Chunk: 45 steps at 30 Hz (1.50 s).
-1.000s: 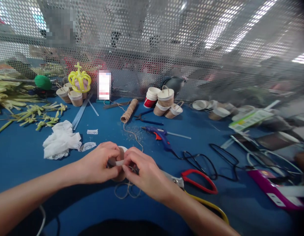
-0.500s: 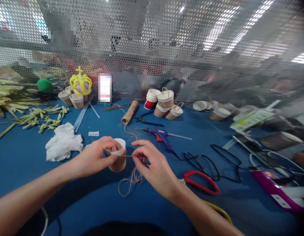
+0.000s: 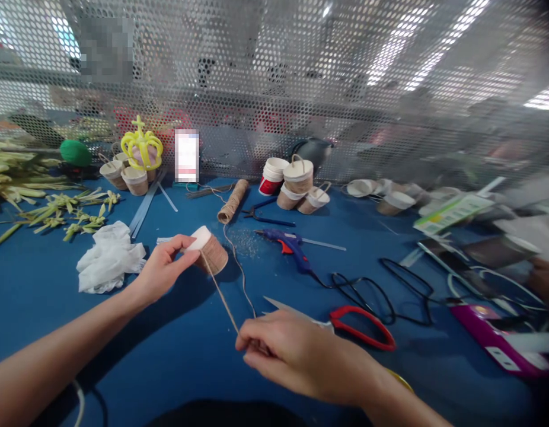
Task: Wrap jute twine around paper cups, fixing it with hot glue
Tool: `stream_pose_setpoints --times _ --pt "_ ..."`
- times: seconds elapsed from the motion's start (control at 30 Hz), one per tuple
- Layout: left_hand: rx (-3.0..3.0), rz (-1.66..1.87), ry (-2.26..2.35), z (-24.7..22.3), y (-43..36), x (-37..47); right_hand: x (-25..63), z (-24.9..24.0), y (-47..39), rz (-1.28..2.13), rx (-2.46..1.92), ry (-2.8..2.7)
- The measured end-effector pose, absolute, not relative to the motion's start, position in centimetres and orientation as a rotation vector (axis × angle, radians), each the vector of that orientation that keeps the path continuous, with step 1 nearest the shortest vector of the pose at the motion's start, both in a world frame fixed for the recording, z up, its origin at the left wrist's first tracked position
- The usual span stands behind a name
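Note:
My left hand (image 3: 170,264) pinches the white rim of a small paper cup (image 3: 213,256), which is tilted over and wrapped in brown twine. From the cup a length of jute twine (image 3: 221,298) runs taut down to my right hand (image 3: 278,350), whose fingers are closed on it. A second, slack strand leads from the right hand back to the twine roll (image 3: 233,201). Under and beside the right hand lie scissors with red handles (image 3: 363,327), their blades partly covered by the hand.
A blue glue gun (image 3: 292,246) with a black cord lies right of centre, pliers (image 3: 270,214) behind it. Twine-wrapped cups (image 3: 297,178) stand at the back by the perforated metal screen (image 3: 239,71). Crumpled white cloth (image 3: 109,258) and dried plant stems (image 3: 74,216) are at left.
My right hand has moved down toward me, drawing the twine taut. The cup, upright before, is now tipped in my left hand. The scissors' blades have come into sight.

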State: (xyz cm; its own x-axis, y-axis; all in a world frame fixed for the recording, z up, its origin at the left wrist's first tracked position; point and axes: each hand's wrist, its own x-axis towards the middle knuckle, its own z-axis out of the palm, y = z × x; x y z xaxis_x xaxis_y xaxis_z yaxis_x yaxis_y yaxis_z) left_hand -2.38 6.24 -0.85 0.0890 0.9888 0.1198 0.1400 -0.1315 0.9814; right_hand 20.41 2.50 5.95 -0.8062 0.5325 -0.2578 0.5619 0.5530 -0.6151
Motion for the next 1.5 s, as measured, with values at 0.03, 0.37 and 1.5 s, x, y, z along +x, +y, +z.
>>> stream_pose_setpoints --times 0.03,0.37,1.5 --pt "1.422 1.210 1.205 -0.9 6.4 -2.5 20.6 6.0 2.5 -1.097 0.970 2.710" --pt "1.168 1.567 1.191 0.3 7.3 -3.7 22.0 4.9 4.1 -1.088 1.371 2.867" --pt "1.682 0.924 1.168 -1.7 4.7 -1.2 20.9 3.7 4.6 -1.729 1.998 2.586"
